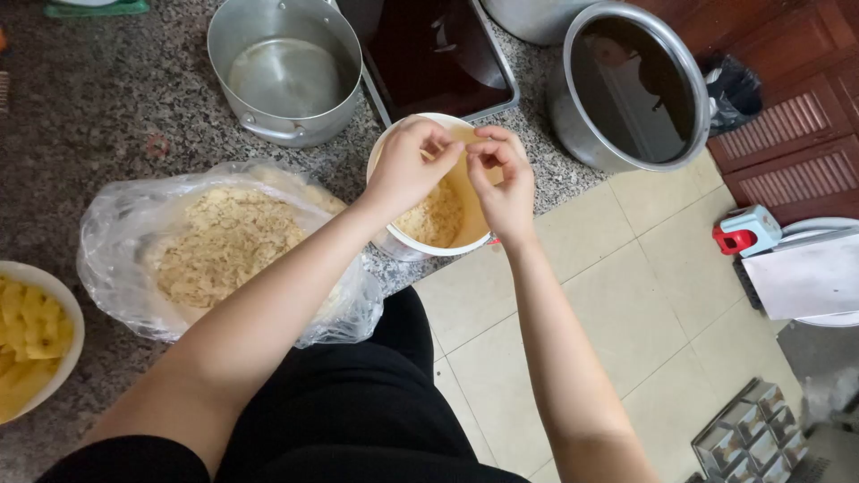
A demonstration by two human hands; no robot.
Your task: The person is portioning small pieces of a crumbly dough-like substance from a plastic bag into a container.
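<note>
- two hands are over the white bucket (394, 240), which stands at the front edge of the speckled stone bench (107, 116).
- the left hand (407, 165) has its fingers curled in, thumb and fingertips pinched on a thin pale-yellow piece (465, 143) above the bucket's mouth.
- the right hand (503, 179) is likewise nearly closed, its fingertips pinching the same piece from the other side — the two hands almost touch.
- the bucket holds a low heap of pale shredded flakes (434, 219); its inner wall looks yellowish.
- one clear plastic bag (116, 259) lies on the bench just left of the bucket, open at the top, with a broad mound of the same kind of pale flakes (224, 246) in it.
- one white bowl (72, 309) at the left edge, cut off by the frame, holds yellow cut pieces (22, 331).
- two metal pots are in full view: one with handles (268, 130), behind the bag, with only a bare shiny bottom showing, and one larger pot (582, 134) at the right end of the bench, dark inside — what it holds i cannot tell.
- the rim of a third metal vessel (528, 22) shows at the top edge.
- one flat dark cooktop (429, 54) lies between the two pots, just behind the bucket.
- on the tiled floor (626, 295) to the right: a small red and pale-blue object (747, 231) and a metal mould tray (743, 434) with several compartments.
</note>
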